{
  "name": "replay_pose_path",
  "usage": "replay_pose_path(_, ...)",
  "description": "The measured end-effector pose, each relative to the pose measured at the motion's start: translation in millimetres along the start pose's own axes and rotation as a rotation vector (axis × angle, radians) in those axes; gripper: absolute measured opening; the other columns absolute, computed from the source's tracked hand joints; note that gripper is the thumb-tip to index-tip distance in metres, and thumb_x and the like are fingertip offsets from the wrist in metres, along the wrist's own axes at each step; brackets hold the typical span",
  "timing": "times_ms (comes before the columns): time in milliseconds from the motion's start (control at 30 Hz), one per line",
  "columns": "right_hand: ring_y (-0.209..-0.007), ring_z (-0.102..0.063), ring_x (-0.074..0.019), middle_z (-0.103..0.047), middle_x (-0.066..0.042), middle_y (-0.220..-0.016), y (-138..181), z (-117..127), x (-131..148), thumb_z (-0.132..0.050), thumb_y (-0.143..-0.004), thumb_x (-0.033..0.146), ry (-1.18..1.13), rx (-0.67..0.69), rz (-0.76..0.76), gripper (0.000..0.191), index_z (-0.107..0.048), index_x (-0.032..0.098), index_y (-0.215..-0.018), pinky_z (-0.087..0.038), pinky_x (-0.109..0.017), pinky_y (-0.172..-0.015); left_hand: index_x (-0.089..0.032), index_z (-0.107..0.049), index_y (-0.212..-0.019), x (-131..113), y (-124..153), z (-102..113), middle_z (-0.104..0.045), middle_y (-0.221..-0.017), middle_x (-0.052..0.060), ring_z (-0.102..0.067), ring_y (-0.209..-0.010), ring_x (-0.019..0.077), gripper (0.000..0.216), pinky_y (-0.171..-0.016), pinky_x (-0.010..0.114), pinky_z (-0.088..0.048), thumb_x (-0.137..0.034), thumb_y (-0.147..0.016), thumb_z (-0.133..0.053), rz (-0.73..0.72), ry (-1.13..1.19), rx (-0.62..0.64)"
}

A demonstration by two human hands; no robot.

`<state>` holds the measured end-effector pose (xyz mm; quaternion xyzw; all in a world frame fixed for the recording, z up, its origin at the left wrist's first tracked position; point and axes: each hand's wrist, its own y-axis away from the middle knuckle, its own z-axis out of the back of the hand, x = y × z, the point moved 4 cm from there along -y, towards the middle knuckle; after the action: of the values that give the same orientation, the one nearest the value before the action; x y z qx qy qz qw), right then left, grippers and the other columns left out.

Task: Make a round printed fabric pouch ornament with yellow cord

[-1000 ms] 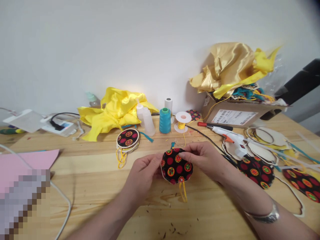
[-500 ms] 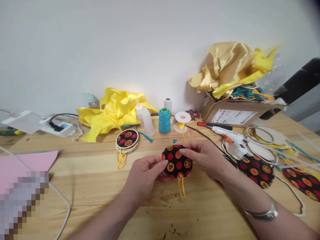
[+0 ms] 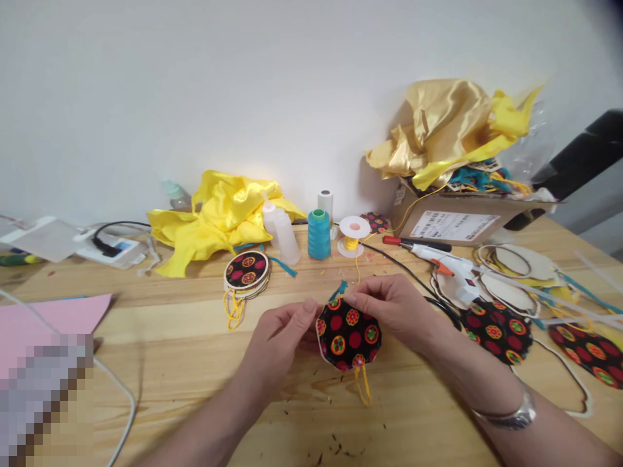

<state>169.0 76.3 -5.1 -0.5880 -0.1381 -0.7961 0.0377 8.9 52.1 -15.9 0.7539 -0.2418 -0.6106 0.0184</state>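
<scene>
A round black fabric disc [image 3: 349,334] with red and orange circles is held just above the wooden table [image 3: 185,363]. My left hand [image 3: 281,337] pinches its left edge. My right hand [image 3: 394,308] pinches its top edge beside a small teal tab [image 3: 339,290]. A yellow cord loop [image 3: 363,386] hangs from the disc's lower edge. Both hands are closed on the disc.
A stack of similar discs [image 3: 246,271] with yellow cord lies behind on the left. A teal thread cone [image 3: 318,235], yellow cord spool [image 3: 354,235], glue gun [image 3: 445,263], yellow satin cloth [image 3: 219,214], cardboard box [image 3: 462,220], patterned fabric pieces [image 3: 496,331] and pink paper [image 3: 48,321] surround the hands.
The disc has turned slightly and shifted a little down and right. My left thumb moved up to its top left edge, and the teal tab now shows more clearly.
</scene>
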Motion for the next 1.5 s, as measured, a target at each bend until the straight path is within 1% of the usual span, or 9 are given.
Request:
replay_pose_path(133, -0.052, -0.045, -0.0078, -0.057, 0.000, -0.059, 1.5, -5.2, 3.0, -0.057, -0.075, 0.037, 0.038, 0.043, 0.069, 0.028, -0.064, 0.013, -0.062, -0.035, -0.019, -0.047, -0.014, -0.071, -0.074, -1.7, -0.5, 2.2, -0.068, -0.063, 0.003, -0.057, -0.057, 0.0138, 0.025, -0.056, 0.023, -0.046, -0.037, -0.073, -0.063, -0.025, -0.148, -0.077)
replay_pose_path(333, -0.051, -0.042, -0.0071, -0.053, 0.001, -0.055, 1.5, -6.5, 2.7, -0.054, -0.076, 0.037, 0.121, 0.059, 0.098, 0.031, -0.062, 0.013, -0.059, -0.033, -0.019, -0.046, -0.014, -0.070, -0.068, -1.8, 0.5, 5.1, -0.064, -0.058, 0.001, -0.053, -0.055, 0.0130, 0.025, -0.053, 0.022, -0.041, -0.035, -0.075, -0.060, -0.074, -0.316, -0.115)
replay_pose_path(567, -0.051, -0.042, -0.0073, -0.052, 0.001, -0.054, 3.4, -9.0, 3.7, -0.054, -0.077, 0.035, 0.143, 0.065, 0.095, 0.029, -0.062, 0.014, -0.059, -0.032, -0.019, -0.045, -0.015, -0.071, -0.080, 0.3, 0.5, -2.1, -0.068, -0.067, 0.002, -0.057, -0.060, 0.0136, 0.024, -0.059, 0.023, -0.045, -0.036, -0.075, -0.061, -0.002, -0.112, -0.010)
replay_pose_path(733, -0.052, -0.045, -0.0090, -0.056, 0.000, -0.056, 1.4, -7.3, 2.4, -0.047, -0.081, 0.045, 0.077, 0.051, 0.074, 0.041, -0.065, 0.014, -0.062, -0.034, -0.021, -0.048, -0.015, -0.071, -0.069, 1.6, 0.3, 0.4, -0.067, -0.062, 0.002, -0.056, -0.055, 0.0131, 0.020, -0.054, 0.022, -0.044, -0.033, -0.071, -0.064, 0.015, -0.175, -0.077)
replay_pose_path(867, -0.052, -0.046, -0.0097, -0.058, -0.002, -0.056, -2.3, -0.9, -0.4, -0.039, -0.084, 0.051, -0.066, 0.008, 0.034, 0.051, -0.067, 0.012, -0.065, -0.036, -0.022, -0.050, -0.014, -0.071, -0.075, 2.1, -0.8, 3.9, -0.069, -0.064, 0.003, -0.059, -0.057, 0.0146, 0.023, -0.055, 0.025, -0.047, -0.036, -0.070, -0.065, 0.046, -0.099, -0.119)
replay_pose_path(1033, -0.049, -0.043, -0.0085, -0.056, 0.000, -0.054, -1.4, -3.0, -3.3, -0.052, -0.077, 0.048, -0.054, 0.065, 0.005, 0.041, -0.065, 0.013, -0.061, -0.033, -0.021, -0.048, -0.013, -0.070, -0.074, 1.9, -1.6, 4.3, -0.069, -0.064, 0.003, -0.059, -0.057, 0.0147, 0.023, -0.055, 0.025, -0.048, -0.036, -0.071, -0.065, 0.046, -0.082, -0.115)
replay_pose_path(1267, -0.049, -0.039, -0.0077, -0.049, 0.003, -0.051, -0.8, -4.5, -6.3, -0.053, -0.078, 0.040, 0.103, 0.007, 0.046, 0.035, -0.062, 0.014, -0.058, -0.029, -0.021, -0.046, -0.014, -0.069, -0.070, 2.8, -0.8, 3.4, -0.070, -0.064, 0.002, -0.059, -0.057, 0.0132, 0.021, -0.056, 0.023, -0.047, -0.034, -0.072, -0.064, 0.027, -0.100, -0.094)
replay_pose_path(1367, -0.049, -0.042, -0.0088, -0.051, 0.001, -0.051, -1.3, -3.7, -4.5, -0.045, -0.082, 0.047, 0.047, -0.002, 0.045, 0.045, -0.062, 0.014, -0.057, -0.031, -0.022, -0.047, -0.014, -0.070, -0.073, 3.0, -0.2, 4.8, -0.070, -0.064, 0.002, -0.060, -0.056, 0.0144, 0.021, -0.056, 0.025, -0.048, -0.034, -0.072, -0.065, 0.048, -0.058, -0.114)
replay_pose_path(1500, -0.053, -0.050, -0.0111, -0.059, -0.005, -0.057, -1.3, -3.8, -1.5, -0.031, -0.085, 0.056, -0.120, 0.063, -0.022, 0.060, -0.065, 0.012, -0.063, -0.035, -0.023, -0.050, -0.013, -0.069, -0.077, 2.9, -2.3, 8.3, -0.069, -0.064, 0.004, -0.062, -0.058, 0.0166, 0.021, -0.055, 0.027, -0.050, -0.033, -0.072, -0.065, 0.043, 0.019, -0.147)
